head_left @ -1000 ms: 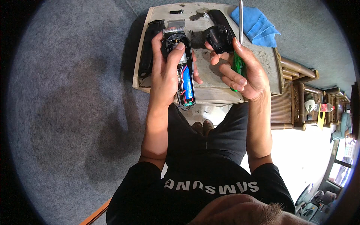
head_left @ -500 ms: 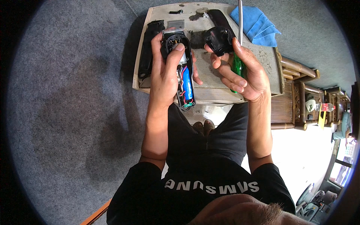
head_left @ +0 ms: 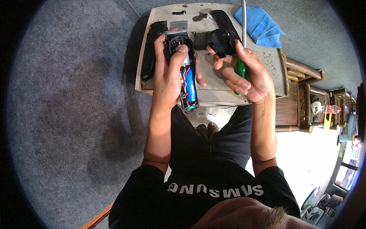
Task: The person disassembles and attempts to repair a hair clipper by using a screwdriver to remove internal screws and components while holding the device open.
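My left hand [head_left: 167,72] is closed round an opened hair clipper [head_left: 190,86], its thumb on the inner mechanism near the metal blade; a blue battery, wires and a small green board show inside. My right hand [head_left: 248,76] holds a small curved black plastic cover [head_left: 219,42] at the fingertips and a green-handled screwdriver [head_left: 241,66], its long metal shaft pointing away from me. Behind the left hand lies a long black casing [head_left: 148,49]. Past the cover lie another long black piece [head_left: 223,21] and a small black part [head_left: 179,12].
A pale wooden stool [head_left: 278,72] bears these things, with dark smudges and a folded blue cloth [head_left: 259,26] at its right. Bamboo furniture [head_left: 289,110] stands at the right, holding a bottle [head_left: 333,109] and small items. Grey carpet [head_left: 68,114] surrounds the stool at left; my legs are below.
The black cover in my right hand has tilted a little and shifted slightly down and left. My left hand and the clipper are almost unmoved.
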The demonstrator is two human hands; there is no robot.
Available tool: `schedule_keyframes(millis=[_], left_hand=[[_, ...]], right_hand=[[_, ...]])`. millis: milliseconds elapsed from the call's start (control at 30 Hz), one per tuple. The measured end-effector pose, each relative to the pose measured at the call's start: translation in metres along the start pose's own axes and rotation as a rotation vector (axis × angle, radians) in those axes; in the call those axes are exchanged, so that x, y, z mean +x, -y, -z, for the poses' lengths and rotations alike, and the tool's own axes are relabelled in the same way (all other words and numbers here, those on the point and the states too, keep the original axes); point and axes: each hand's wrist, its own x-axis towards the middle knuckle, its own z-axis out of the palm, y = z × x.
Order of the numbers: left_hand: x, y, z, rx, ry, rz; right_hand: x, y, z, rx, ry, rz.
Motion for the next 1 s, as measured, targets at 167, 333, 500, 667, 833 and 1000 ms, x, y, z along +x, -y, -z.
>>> schedule_keyframes(millis=[167, 333, 500, 667, 833, 1000], left_hand=[[0.0, 0.0, 0.001, -0.01, -0.021, 0.008], [0.0, 0.001, 0.004, -0.024, 0.0, -0.004], [0.002, 0.008, 0.01, -0.036, 0.055, -0.005], [0.001, 0.008, 0.01, -0.011, 0.011, -0.017], [0.006, 0.017, 0.018, -0.001, 0.029, -0.064], [0.003, 0.023, 0.021, -0.106, 0.045, -0.072]], right_hand=[[0.0, -0.001, 0.001, 0.015, 0.011, -0.002], [-0.001, -0.002, -0.009, 0.018, -0.077, 0.044], [0.007, -0.014, -0.019, -0.308, -0.317, 0.217], [0.016, -0.034, -0.043, -0.738, -0.55, 0.377], [0.023, -0.05, -0.032, -0.906, -0.591, 0.519], [0.021, -0.049, -0.043, -1.157, -0.628, 0.589]])
